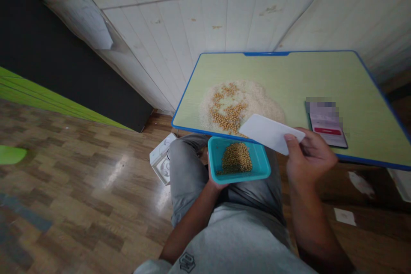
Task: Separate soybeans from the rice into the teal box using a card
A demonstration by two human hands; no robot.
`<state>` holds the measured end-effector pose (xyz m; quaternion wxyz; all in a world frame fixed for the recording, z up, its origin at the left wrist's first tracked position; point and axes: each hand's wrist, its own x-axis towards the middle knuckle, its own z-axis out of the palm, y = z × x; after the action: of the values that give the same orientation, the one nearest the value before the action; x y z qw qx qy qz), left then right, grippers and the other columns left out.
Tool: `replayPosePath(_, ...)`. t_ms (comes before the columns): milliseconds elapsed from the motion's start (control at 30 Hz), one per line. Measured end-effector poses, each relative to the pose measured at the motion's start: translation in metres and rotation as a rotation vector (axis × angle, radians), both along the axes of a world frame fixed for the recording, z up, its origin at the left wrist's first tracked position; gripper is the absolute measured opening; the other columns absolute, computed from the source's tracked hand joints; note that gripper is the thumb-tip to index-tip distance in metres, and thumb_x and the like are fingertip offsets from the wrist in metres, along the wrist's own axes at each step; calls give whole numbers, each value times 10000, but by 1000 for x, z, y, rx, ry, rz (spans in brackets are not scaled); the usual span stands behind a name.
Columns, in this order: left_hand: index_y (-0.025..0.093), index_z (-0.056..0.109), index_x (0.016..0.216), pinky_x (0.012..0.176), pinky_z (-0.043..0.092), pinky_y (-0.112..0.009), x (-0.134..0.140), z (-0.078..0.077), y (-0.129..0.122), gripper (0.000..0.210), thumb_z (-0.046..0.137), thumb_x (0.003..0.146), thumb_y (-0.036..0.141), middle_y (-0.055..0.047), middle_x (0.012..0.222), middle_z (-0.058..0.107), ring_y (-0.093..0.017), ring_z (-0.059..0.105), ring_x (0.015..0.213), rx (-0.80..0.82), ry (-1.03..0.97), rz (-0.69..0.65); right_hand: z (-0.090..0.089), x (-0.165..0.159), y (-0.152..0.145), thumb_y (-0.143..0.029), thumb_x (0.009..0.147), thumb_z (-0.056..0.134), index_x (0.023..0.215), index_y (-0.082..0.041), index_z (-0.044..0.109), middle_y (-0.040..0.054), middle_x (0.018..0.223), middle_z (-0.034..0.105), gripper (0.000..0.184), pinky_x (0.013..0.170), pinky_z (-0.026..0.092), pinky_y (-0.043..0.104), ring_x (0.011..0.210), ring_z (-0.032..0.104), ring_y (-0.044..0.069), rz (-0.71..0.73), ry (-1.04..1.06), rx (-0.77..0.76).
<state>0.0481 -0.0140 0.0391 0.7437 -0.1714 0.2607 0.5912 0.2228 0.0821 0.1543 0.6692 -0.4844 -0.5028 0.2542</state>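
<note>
My right hand (308,154) pinches one end of a flat white card (268,132). The card's far end reaches over the near edge of the table, beside a patch of yellow soybeans (229,115). Pale grains that look like rice (257,96) lie spread around and behind the beans. Under the table edge, my left hand (215,175) grips the left side of a turquoise plastic tub (261,173), its fingers mostly hidden beneath. Inside the tub is a heap of soybeans (239,156), with smaller green beans (229,169) toward the near left.
The light green table (321,72) has a blue rim and stands against a white panelled wall (199,25). On its right side lies a phone (327,126) with a lit screen. A white box (162,158) stands on the wood-patterned floor (90,188) by my left leg.
</note>
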Motion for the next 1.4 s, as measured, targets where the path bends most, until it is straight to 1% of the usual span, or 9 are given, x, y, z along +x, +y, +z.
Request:
replayPosePath(167, 176, 767, 1318, 1276, 375, -527, -1, -5, 0, 835, 274, 1005, 774, -122, 1279, 799, -339, 620, 1363, 33, -9, 5, 0, 1, -1, -299, 764, 908, 876, -210, 834, -4, 729, 785, 161, 577, 534, 238, 627, 697, 153, 9, 21, -3)
replayPosePath(300, 156, 744, 1357, 1287, 360, -520, 0, -1, 1, 904, 222, 1006, 805, -124, 1311, 791, -335, 635, 1345, 25, -25, 15, 1, 1, 0, -314, 761, 909, 875, -202, 824, -1, 733, 780, 182, 575, 533, 245, 629, 695, 160, 9, 21, 17)
replayPosePath(433, 151, 732, 1358, 1286, 360, -518, -1, 3, 2, 897, 192, 1024, 785, -124, 1269, 803, -329, 654, 1328, -46, -8, 20, 1, 2, 0, -355, 754, 905, 870, -194, 815, -1, 728, 766, 218, 565, 528, 261, 618, 680, 166, 23, 22, 14)
replayPosePath(667, 141, 718, 1386, 1197, 493, -528, 0, 10, 1, 830, 289, 1025, 753, -157, 1234, 810, -348, 684, 1287, -51, 14, 36, 8, -3, -2, -460, 763, 890, 856, -194, 788, 9, 703, 743, 300, 525, 519, 274, 587, 666, 174, -52, -8, 1)
replayPosePath(767, 140, 731, 1364, 1181, 509, -515, 1, 11, 1, 822, 292, 1027, 747, -149, 1219, 814, -346, 680, 1302, -43, 27, 29, 7, -4, -5, -479, 781, 879, 869, -202, 785, 12, 709, 754, 305, 525, 531, 279, 591, 675, 179, -39, -41, -14)
replayPosePath(933, 147, 779, 1258, 1262, 437, -528, 0, 5, -1, 880, 231, 1015, 791, -142, 1291, 803, -349, 678, 1313, -15, 33, 15, 2, -3, -6, -425, 814, 856, 909, -196, 801, 20, 743, 778, 254, 553, 561, 282, 623, 706, 183, 2, -101, -51)
replayPosePath(1067, 150, 751, 1310, 1281, 412, -568, -2, -2, -2, 852, 195, 1045, 738, -139, 1351, 781, -353, 661, 1343, 8, 14, 11, 3, -3, 0, -436, 821, 859, 916, -186, 791, 30, 761, 783, 276, 577, 590, 298, 641, 731, 198, -59, -62, -26)
replayPosePath(1200, 153, 724, 1369, 1299, 404, -549, -3, -7, 0, 733, 263, 1076, 642, -105, 1340, 797, -323, 686, 1293, 37, 16, 17, 7, -2, 4, -449, 818, 859, 909, -194, 787, 47, 776, 792, 280, 617, 628, 328, 675, 757, 224, -103, -35, -13)
replayPosePath(1400, 153, 728, 1371, 1342, 346, -545, -3, -16, -1, 717, 294, 1067, 637, -94, 1329, 807, -331, 675, 1312, 53, 19, 5, 9, -6, 1, -421, 821, 861, 937, -204, 802, 46, 794, 809, 253, 617, 637, 317, 690, 771, 221, -116, -38, -9)
